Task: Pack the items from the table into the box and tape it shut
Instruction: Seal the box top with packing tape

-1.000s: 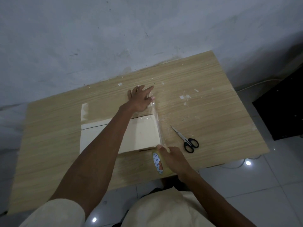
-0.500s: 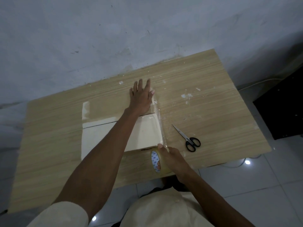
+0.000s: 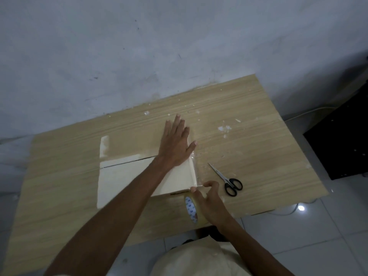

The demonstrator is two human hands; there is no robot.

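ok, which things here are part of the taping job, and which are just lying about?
In the job: box, left hand flat on it; tape roll in right hand; tape strip along box edge; scissors, untouched, likely for cutting.
Lying about: white scraps on table; black cabinet.

A rough plastered wall of bluish-grey fills the upper half, dimly lit and scuffed with small dark marks; against its foot stands a rectangular table of pale wood-grain laminate, its top dotted with white flecks towards the far right; the floor of glossy white square tiles shows grey joints and one bright round reflection of a lamp just beyond the table's near right edge; a black box-like cabinet stands to the right; a thin white cable runs between wall and cabinet.
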